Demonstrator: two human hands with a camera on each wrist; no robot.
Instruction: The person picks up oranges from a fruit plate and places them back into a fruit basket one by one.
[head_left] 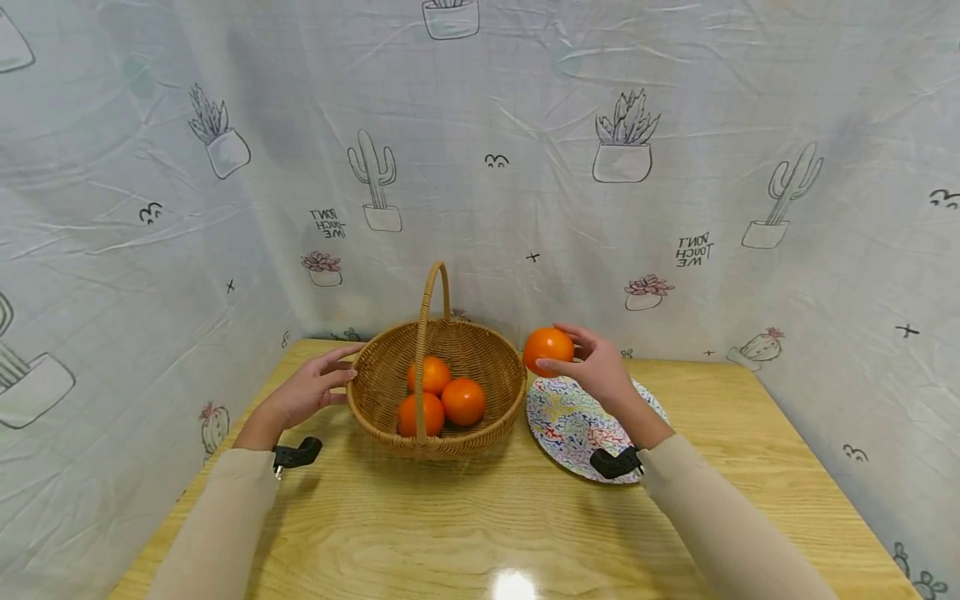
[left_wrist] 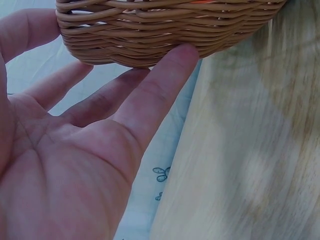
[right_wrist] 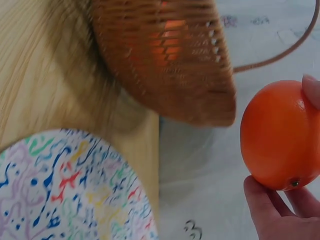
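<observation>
In the head view my right hand (head_left: pixel 600 367) holds an orange (head_left: pixel 548 351) between thumb and fingers, just right of the basket rim and above the patterned plate (head_left: pixel 551 442). The right wrist view shows this orange (right_wrist: pixel 280 137) with its small green stem mark facing down. A wicker basket (head_left: pixel 480 346) with a tall arched handle stands on the table, several oranges (head_left: pixel 462 402) inside it. My left hand (head_left: pixel 311 387) is at the basket's left side. Its spread, fairly straight fingers (left_wrist: pixel 155 92) touch the woven wall in the left wrist view.
The plate, white with colourful squiggles, lies right of the basket, partly covered by my right forearm. A light wooden table (head_left: pixel 420 533) spreads toward me. White cloth (head_left: pixel 525 167) printed with potted plants hangs behind it and along both sides.
</observation>
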